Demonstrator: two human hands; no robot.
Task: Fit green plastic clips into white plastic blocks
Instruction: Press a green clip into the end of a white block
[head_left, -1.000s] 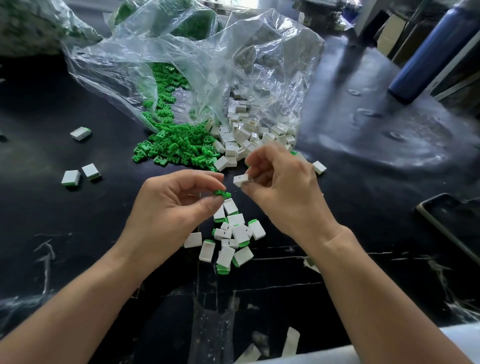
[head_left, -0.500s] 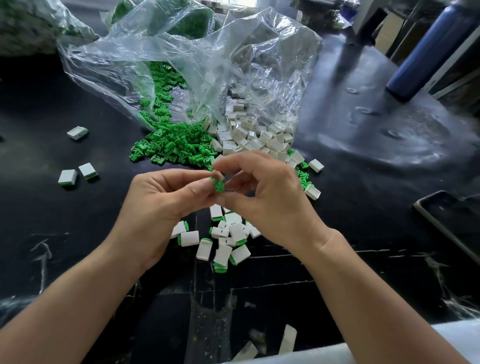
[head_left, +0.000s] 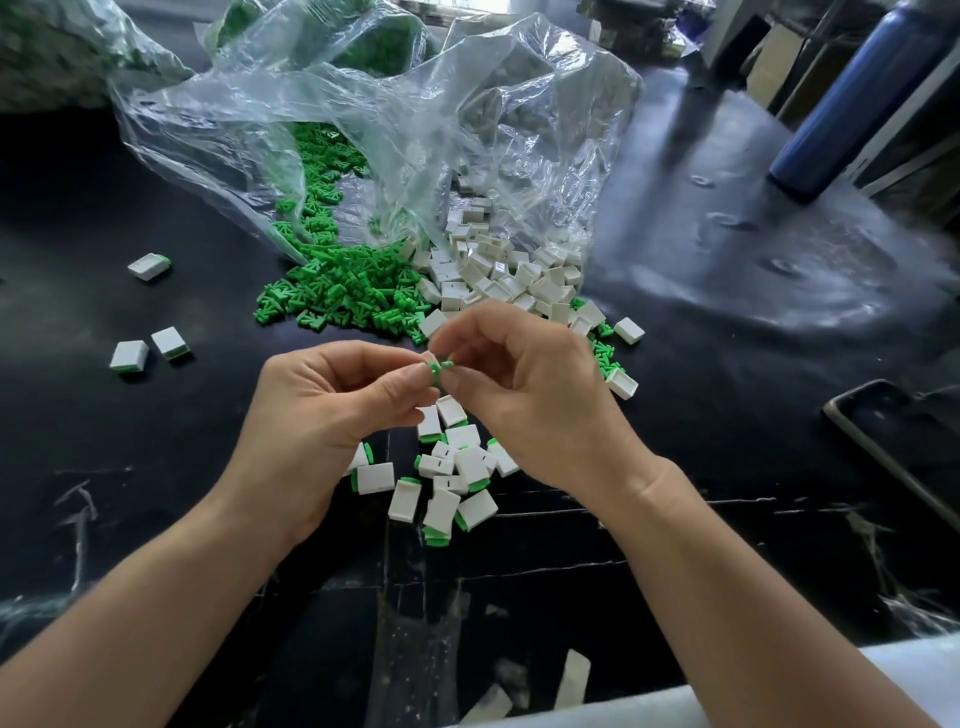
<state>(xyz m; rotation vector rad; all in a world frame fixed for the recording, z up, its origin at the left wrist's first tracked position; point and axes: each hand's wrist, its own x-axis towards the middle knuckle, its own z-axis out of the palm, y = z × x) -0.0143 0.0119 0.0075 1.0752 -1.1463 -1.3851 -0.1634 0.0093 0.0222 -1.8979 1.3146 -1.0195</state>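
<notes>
change against one second ago: my hands were then apart, with the clip in the left and a white block plainly showing in the right fingertips. they are now together at the fingertips above the table. against half a second ago, position is nearly the same.

left hand (head_left: 322, 415): thumb and forefinger pinch the green clip (head_left: 438, 369), other fingers curled under. right hand (head_left: 535, 400): thumb and forefinger pinch shut against the clip's far end, remaining fingers loosely curled. the white block is covered by those fingers, so i cannot tell how far the clip is seated.

below the hands lies a heap of finished pieces (head_left: 457, 478), white with green ends. beyond the hands, loose green clips (head_left: 343, 296) and loose white blocks (head_left: 498, 275) spill side by side from the mouth of a clear plastic bag (head_left: 363, 119), the nearest blocks just beside my right knuckles.

edges and room: bare black table (head_left: 104, 441) runs left of my left hand to three stray finished pieces (head_left: 129, 356). to the right, bare surface extends to a dark flat device (head_left: 893, 452) near the right edge. a blue bottle (head_left: 857, 98) stands far right, well apart. a pale strip (head_left: 779, 696) marks the near edge, under my right forearm.
</notes>
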